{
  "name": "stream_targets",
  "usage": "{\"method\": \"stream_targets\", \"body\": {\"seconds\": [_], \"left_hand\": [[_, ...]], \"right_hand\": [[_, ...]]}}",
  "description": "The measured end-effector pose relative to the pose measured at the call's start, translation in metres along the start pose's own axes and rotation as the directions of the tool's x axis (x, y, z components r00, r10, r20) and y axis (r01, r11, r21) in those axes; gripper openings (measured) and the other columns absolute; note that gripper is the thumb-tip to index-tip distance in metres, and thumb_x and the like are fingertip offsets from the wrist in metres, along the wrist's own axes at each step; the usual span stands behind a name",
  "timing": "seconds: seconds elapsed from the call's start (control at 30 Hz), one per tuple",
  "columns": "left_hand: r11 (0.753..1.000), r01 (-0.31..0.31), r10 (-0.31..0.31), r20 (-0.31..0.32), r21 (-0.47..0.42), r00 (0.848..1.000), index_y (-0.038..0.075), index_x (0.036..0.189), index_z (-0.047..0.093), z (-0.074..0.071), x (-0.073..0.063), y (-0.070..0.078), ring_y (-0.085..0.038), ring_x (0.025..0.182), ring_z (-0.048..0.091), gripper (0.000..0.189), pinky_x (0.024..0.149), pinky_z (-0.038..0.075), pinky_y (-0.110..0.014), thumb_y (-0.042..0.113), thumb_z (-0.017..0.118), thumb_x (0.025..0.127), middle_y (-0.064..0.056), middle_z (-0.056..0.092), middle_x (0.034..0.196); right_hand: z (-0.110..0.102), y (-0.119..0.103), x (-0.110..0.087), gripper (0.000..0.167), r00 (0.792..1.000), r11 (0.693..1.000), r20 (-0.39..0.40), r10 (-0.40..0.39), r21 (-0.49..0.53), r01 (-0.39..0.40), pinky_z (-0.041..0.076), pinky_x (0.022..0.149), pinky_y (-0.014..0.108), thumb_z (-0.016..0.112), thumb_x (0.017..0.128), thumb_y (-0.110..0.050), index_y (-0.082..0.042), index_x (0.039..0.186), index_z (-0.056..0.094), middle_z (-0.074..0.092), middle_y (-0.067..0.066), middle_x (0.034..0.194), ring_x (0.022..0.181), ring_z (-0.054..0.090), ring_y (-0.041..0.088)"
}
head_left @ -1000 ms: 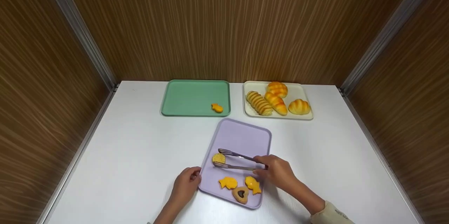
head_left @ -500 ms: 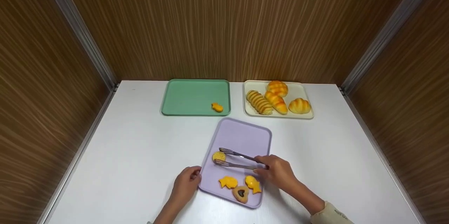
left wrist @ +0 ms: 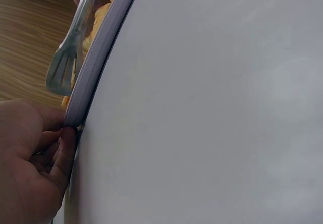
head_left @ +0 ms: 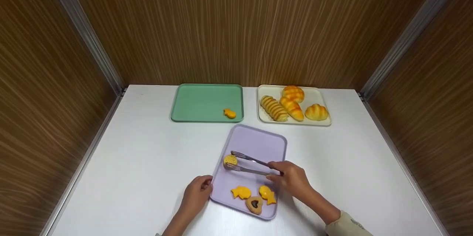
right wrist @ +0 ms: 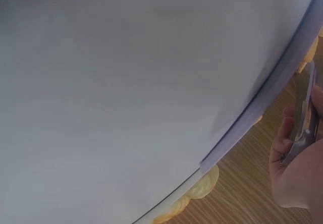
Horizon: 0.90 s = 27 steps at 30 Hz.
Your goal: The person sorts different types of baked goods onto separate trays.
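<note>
My right hand point(head_left: 292, 178) grips a pair of metal tongs point(head_left: 253, 159) over the lilac tray point(head_left: 257, 142). The slotted tips stand on either side of a round, speckled yellow cookie point(head_left: 230, 160) near the tray's left rim. My left hand point(head_left: 196, 193) pinches that rim lower down; thumb and finger meet on it in the left wrist view. Toward the tray's near end lie two fish-shaped orange pieces, one on the left point(head_left: 241, 192) and one on the right point(head_left: 267, 194). Just below them is a heart-shaped cookie point(head_left: 254, 205) with a dark centre.
Behind stands a green tray point(head_left: 203, 103) with one small orange fish-shaped piece point(head_left: 229, 113). To its right, a cream tray point(head_left: 312, 95) holds several bread rolls point(head_left: 292, 108). Wood-grain panels point(head_left: 236, 25) wall in the white table point(head_left: 147, 154) at the back and sides.
The tong tips have moved slightly away from me, and the round cookie has shifted a little the same way. My left hand stays at the lilac tray's rim.
</note>
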<state>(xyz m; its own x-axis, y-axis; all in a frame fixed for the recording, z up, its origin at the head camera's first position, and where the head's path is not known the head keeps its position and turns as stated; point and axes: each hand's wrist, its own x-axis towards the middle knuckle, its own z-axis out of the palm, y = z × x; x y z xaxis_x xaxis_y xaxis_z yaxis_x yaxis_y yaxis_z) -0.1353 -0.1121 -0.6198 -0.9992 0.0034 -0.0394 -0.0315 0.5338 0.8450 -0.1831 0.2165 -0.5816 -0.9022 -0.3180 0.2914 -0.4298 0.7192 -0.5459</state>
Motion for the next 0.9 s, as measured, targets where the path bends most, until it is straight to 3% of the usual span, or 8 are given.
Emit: {"method": "stream_targets", "body": {"seconds": [0.33, 0.57, 0.77, 0.9], "left_hand": [[1.000, -0.017, 0.017, 0.012, -0.007, 1.000, 0.001, 0.123, 0.066, 0.000, 0.001, -0.003, -0.012, 0.092, 0.058, 0.030, 0.078, 0.053, -0.023, 0.009, 0.062, 0.095, -0.003, 0.063, 0.102], [1.000, -0.027, 0.027, -0.004, 0.001, 1.000, 0.000, 0.122, 0.067, -0.001, 0.000, -0.002, -0.012, 0.091, 0.059, 0.029, 0.077, 0.052, -0.023, 0.008, 0.063, 0.095, -0.002, 0.064, 0.102], [1.000, -0.027, 0.027, -0.006, 0.003, 1.000, 0.000, 0.123, 0.067, -0.002, 0.000, -0.001, -0.012, 0.092, 0.059, 0.029, 0.078, 0.053, -0.023, 0.009, 0.062, 0.095, -0.002, 0.064, 0.103], [0.999, -0.043, 0.043, -0.002, 0.000, 0.999, 0.000, 0.123, 0.067, -0.002, -0.001, -0.002, -0.012, 0.092, 0.060, 0.029, 0.078, 0.053, -0.023, 0.009, 0.062, 0.095, -0.002, 0.065, 0.104]], "right_hand": [[-0.005, 0.002, 0.024, 0.033, 0.999, 0.999, -0.024, 0.031, 0.021, -0.031, 0.057, 0.078, 0.039, 0.084, 0.081, -0.025, -0.016, 0.112, 0.077, 0.076, -0.001, 0.100, 0.087, 0.067, 0.020], [0.001, 0.009, 0.045, 0.035, 0.991, 0.996, -0.108, 0.077, 0.047, -0.072, 0.056, 0.081, 0.044, 0.085, 0.080, -0.023, -0.014, 0.112, 0.078, 0.078, -0.001, 0.102, 0.089, 0.069, 0.020], [0.008, 0.013, 0.063, 0.029, 0.986, 0.994, -0.136, 0.099, 0.067, -0.091, 0.055, 0.082, 0.049, 0.084, 0.081, -0.023, -0.015, 0.108, 0.078, 0.078, 0.002, 0.099, 0.091, 0.071, 0.025], [0.010, 0.013, 0.075, 0.033, 0.979, 0.988, -0.148, 0.141, 0.078, -0.130, 0.054, 0.087, 0.051, 0.084, 0.081, -0.026, -0.014, 0.111, 0.078, 0.078, 0.004, 0.104, 0.101, 0.072, 0.028]]}}
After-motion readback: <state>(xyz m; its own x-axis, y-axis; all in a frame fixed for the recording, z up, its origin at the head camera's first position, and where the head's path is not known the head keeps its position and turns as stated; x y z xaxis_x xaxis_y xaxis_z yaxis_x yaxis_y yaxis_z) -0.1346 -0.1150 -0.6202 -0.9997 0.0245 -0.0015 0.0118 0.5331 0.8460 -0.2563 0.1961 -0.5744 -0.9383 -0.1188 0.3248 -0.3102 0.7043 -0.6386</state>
